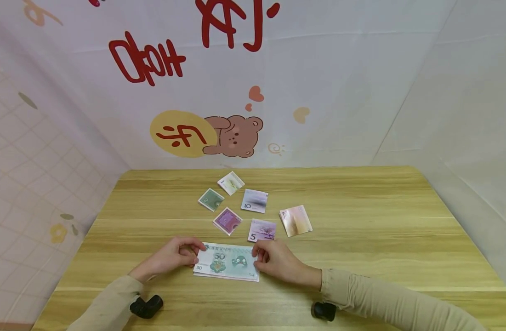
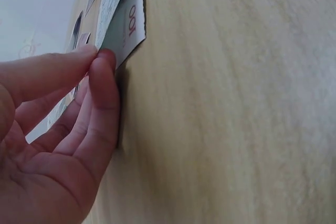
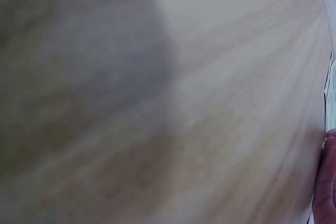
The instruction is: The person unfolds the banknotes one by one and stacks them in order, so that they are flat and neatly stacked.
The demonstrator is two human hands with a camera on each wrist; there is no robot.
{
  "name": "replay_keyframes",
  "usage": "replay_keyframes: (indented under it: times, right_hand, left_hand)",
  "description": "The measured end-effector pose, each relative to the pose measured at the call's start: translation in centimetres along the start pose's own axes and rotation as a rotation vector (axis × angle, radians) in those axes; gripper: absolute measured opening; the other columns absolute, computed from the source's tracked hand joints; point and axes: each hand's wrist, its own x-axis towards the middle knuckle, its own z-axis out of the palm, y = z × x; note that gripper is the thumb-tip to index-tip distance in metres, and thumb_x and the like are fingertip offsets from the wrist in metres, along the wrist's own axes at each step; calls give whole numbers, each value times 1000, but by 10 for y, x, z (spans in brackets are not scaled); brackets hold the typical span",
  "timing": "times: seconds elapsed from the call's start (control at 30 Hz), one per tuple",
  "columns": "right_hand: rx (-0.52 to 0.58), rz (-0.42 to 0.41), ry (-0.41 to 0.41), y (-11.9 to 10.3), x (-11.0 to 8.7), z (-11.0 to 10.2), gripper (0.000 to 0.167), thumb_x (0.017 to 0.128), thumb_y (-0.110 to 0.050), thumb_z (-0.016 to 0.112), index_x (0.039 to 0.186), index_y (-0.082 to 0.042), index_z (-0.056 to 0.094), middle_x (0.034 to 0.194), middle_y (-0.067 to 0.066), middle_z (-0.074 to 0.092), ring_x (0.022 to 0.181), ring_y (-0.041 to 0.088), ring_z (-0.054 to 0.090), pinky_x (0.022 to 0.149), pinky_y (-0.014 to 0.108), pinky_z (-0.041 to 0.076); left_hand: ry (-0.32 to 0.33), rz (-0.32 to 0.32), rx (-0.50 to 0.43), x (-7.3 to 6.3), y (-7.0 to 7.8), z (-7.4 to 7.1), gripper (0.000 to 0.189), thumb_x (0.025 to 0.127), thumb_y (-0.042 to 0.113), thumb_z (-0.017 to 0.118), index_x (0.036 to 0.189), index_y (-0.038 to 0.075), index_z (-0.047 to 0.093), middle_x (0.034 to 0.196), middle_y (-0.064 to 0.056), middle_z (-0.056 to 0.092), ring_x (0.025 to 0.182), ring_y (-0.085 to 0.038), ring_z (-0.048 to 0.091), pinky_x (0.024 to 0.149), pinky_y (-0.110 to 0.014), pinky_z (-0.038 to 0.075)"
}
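A green play banknote (image 1: 242,271) printed with 50 lies lengthwise before me, slightly raised at its left end. My left hand (image 1: 176,256) pinches that end between thumb and fingers. At the opposite end, my right hand (image 1: 279,263) grips the note's edge with thumb and fingertips. In the left wrist view, a note marked 100 (image 2: 129,27) shows beneath the green one on the table. Just beyond lie a folded purple 5 note (image 1: 262,229) and a folded magenta note (image 1: 228,220). The right wrist view catches only part of the right hand at its edge.
Other folded notes lie farther back: a green 2 (image 1: 211,199), a pale one (image 1: 231,183), a bluish 10 (image 1: 254,201) and an orange-brown one (image 1: 296,220). The wooden table (image 1: 381,239) meets a printed white cloth (image 1: 339,82) at its back edge.
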Motion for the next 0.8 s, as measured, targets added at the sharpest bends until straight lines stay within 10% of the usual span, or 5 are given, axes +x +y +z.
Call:
replay_keyframes:
  times: [0.8]
  right_hand:
    - [10, 66, -50, -1, 4, -6, 16, 77, 1, 75, 86, -3, 61, 68, -6, 53, 62, 2, 49, 57, 20, 46]
  left_hand:
    - [-13, 30, 173, 7, 4, -1, 22, 86, -2, 67, 107, -9, 66, 80, -7, 54, 57, -6, 50, 52, -17, 43]
